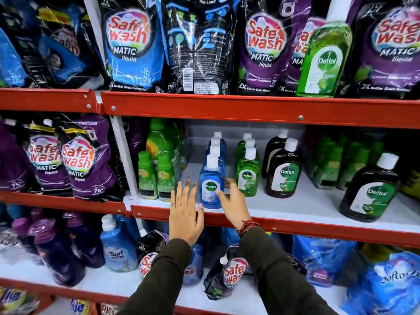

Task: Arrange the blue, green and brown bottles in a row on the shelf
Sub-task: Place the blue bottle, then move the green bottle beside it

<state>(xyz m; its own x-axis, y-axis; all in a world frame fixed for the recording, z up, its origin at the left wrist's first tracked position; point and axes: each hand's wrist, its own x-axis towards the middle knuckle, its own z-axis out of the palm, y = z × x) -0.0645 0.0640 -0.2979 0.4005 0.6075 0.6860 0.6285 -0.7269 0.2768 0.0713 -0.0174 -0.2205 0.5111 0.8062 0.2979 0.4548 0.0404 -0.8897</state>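
The middle shelf (284, 206) carries the work, its white deck edged by a red rail. Largest of the task's things is a big brown bottle (369, 189) standing alone at the front right, well apart from the rest and not in any file. Further left, a pair of brown bottles (283, 170) stands one behind the other, then a file of green bottles (247, 176) running front to back, then a file of blue bottles (212, 176) running the same way, each file near its neighbour but not touching it (the gaps look fairly even). One large green bottle (323, 51) sits on the shelf above among the detergent pouches (134, 44), out of place if it belongs to this set.

My judgement: the task is well along. Blue and green files look finished, brown looks short, and the lone big brown bottle and perhaps the upper green one are left to bring in.

The right hand (231, 201) has its fingers spread, the thumb tip touching the front blue bottle's label low on its right side and the fingers reaching past its side; it is not closed around it. The left hand (185, 214) is flat and open, fingers together, just beside the same bottle's left side, holding nothing.
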